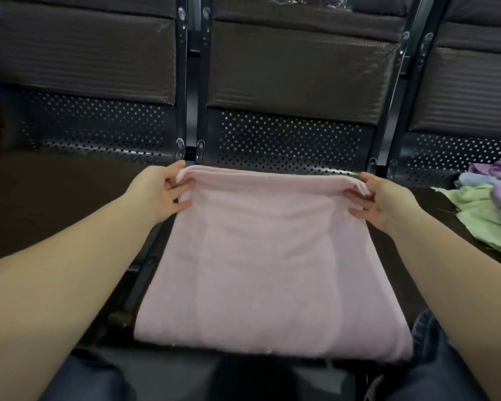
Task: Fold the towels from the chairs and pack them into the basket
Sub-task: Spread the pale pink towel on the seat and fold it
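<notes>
A: Start wide. Where's the pink towel (272, 261)?

B: Flat on the middle seat (284, 140), straight ahead of you, its long axis running from your knees toward the backrest.

A: And your hands?

B: Your left hand (164, 192) pinches the far left corner, your right hand (378, 199) the far right one, both about equally near. I'd judge the next fold brings that far edge toward you.

A: The rest?

B: Loose towels (486, 206) lie on the right seat. I can't see the basket.
</notes>
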`<state>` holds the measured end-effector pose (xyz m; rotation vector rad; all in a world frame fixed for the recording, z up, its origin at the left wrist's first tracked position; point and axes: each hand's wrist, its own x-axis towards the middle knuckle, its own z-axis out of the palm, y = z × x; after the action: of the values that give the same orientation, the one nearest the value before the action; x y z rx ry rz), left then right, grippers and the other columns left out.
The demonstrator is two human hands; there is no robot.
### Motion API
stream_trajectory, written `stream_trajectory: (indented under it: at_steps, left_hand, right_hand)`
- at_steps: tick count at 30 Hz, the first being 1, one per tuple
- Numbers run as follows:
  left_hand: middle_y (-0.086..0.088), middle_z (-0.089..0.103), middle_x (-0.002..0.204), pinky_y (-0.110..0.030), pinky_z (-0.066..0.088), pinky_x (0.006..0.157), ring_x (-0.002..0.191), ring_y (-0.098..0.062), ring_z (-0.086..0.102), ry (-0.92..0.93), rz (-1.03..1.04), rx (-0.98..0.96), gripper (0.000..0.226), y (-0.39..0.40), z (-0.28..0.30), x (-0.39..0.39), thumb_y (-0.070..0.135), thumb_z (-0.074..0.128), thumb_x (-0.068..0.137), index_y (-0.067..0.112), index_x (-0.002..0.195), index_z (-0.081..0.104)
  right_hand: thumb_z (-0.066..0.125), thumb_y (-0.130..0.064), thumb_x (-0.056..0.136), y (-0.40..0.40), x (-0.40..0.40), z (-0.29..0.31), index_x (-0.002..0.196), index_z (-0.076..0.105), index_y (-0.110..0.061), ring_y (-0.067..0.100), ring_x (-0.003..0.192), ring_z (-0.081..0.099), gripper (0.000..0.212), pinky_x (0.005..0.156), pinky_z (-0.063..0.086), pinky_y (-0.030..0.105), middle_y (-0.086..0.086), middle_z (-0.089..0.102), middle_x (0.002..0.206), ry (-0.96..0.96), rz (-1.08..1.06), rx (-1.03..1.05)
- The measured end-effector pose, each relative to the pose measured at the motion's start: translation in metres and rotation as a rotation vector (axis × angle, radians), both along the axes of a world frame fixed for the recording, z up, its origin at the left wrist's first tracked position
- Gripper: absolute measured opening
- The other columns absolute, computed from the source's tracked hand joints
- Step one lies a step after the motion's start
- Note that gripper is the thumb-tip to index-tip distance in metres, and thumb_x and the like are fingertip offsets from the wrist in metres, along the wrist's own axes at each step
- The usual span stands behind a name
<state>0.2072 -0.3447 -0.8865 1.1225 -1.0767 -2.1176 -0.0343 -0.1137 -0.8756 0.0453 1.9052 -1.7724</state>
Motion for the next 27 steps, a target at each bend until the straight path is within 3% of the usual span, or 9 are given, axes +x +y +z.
stream_trajectory:
  at_steps: [3, 6, 11, 13, 17, 22, 27]
  left_hand:
    - [-0.004, 0.059, 0.123, -0.053, 0.030, 0.106, 0.107, -0.020, 0.058, 0.020, 0.014, -0.038, 0.037, -0.006, -0.006, -0.015, 0.008, 0.038, 0.099, 0.018, 0.132, 0.052]
    - [-0.002, 0.059, 0.123, -0.058, 0.025, 0.108, 0.115, -0.020, 0.056, 0.049, 0.024, -0.070, 0.036, -0.014, -0.009, -0.022, 0.009, 0.038, 0.100, 0.020, 0.130, 0.053]
    - [-0.001, 0.060, 0.125, -0.061, 0.019, 0.110, 0.122, -0.021, 0.052, 0.069, 0.039, -0.072, 0.034, -0.015, -0.008, -0.025, 0.008, 0.040, 0.099, 0.021, 0.126, 0.056]
    - [0.000, 0.060, 0.125, -0.062, 0.018, 0.110, 0.122, -0.021, 0.052, 0.060, 0.033, -0.073, 0.031, -0.012, -0.006, -0.023, 0.008, 0.040, 0.099, 0.022, 0.121, 0.058]
    - [0.000, 0.063, 0.113, -0.062, 0.019, 0.111, 0.118, -0.021, 0.054, 0.024, 0.005, -0.125, 0.027, -0.009, 0.001, -0.010, 0.008, 0.041, 0.097, 0.023, 0.103, 0.062]
    - [0.000, 0.065, 0.099, -0.051, 0.034, 0.106, 0.105, -0.017, 0.060, -0.049, -0.075, -0.189, 0.027, -0.002, 0.013, 0.020, 0.008, 0.043, 0.094, 0.020, 0.099, 0.066]
    - [-0.002, 0.064, 0.093, -0.034, 0.047, 0.084, 0.090, -0.017, 0.060, -0.271, -0.250, -0.187, 0.025, 0.014, 0.018, 0.056, 0.010, 0.044, 0.091, 0.017, 0.096, 0.068]
  right_hand:
    - [0.035, -0.006, 0.099, -0.014, -0.012, -0.004, 0.135, 0.048, -0.014, 0.018, 0.102, 0.056, 0.039, 0.099, 0.042, 0.041, 0.008, 0.053, 0.124, 0.066, 0.013, -0.084]
    - [0.033, -0.004, 0.100, -0.020, -0.025, -0.006, 0.133, 0.050, -0.014, 0.019, 0.107, 0.056, 0.039, 0.106, 0.040, 0.046, 0.007, 0.050, 0.122, 0.084, -0.009, -0.106]
    - [0.030, -0.002, 0.100, -0.020, -0.027, -0.006, 0.133, 0.052, -0.012, 0.013, 0.094, 0.061, 0.041, 0.105, 0.035, 0.048, 0.003, 0.057, 0.107, 0.056, -0.036, -0.118]
    - [0.030, -0.002, 0.100, -0.015, -0.024, -0.006, 0.134, 0.051, -0.012, 0.013, 0.093, 0.060, 0.040, 0.107, 0.033, 0.048, 0.001, 0.058, 0.099, 0.053, -0.029, -0.121]
    - [0.032, -0.004, 0.100, -0.002, -0.016, -0.001, 0.126, 0.055, -0.013, 0.014, 0.097, 0.061, 0.036, 0.109, 0.029, 0.052, 0.003, 0.060, 0.103, 0.063, 0.022, -0.126]
    - [0.034, -0.004, 0.099, 0.028, -0.004, 0.007, 0.100, 0.063, -0.018, 0.015, 0.096, 0.063, 0.032, 0.110, 0.025, 0.054, 0.005, 0.061, 0.114, 0.073, 0.160, -0.007]
    - [0.041, -0.011, 0.097, 0.059, 0.018, 0.020, 0.094, 0.064, -0.022, 0.012, 0.085, 0.062, 0.026, 0.106, 0.029, 0.046, -0.001, 0.065, 0.093, 0.146, 0.331, 0.260]
